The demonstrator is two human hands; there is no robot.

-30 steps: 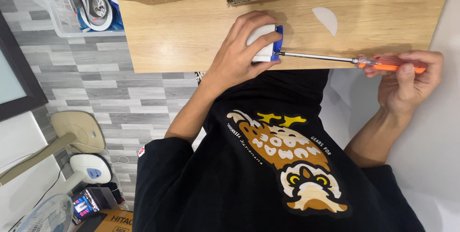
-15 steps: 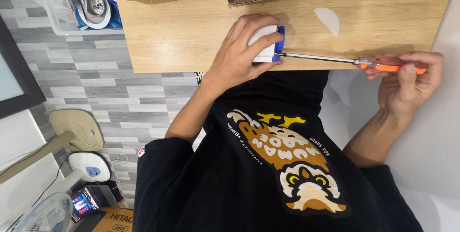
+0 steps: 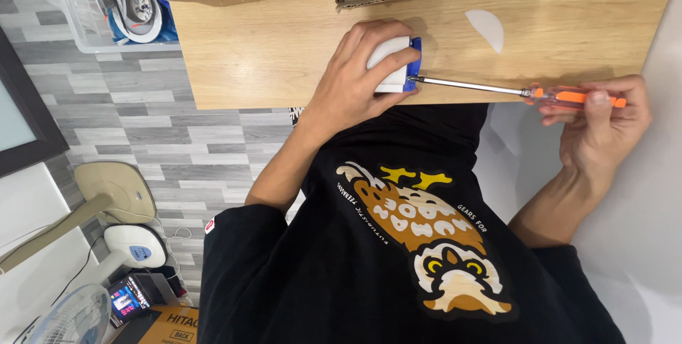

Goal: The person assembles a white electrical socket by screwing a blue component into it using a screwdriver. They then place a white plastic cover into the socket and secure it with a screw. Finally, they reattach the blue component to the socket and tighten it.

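Bright, even indoor light, sharp throughout.

The pale wooden table [image 3: 284, 60] is evenly lit, with soft shadows under the left hand [image 3: 352, 81] and below the thin steel shaft of the orange-handled screwdriver [image 3: 497, 89]. The black printed shirt [image 3: 398, 244] stays detailed; slight wide-angle stretching shows at the edges.

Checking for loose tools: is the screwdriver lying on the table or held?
Held. The right hand grips the orange-handled screwdriver; its tip meets the white-and-blue device.

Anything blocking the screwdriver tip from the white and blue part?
Nothing visible. The screwdriver shaft runs clear from the right hand to the white and blue part, held by the left hand.
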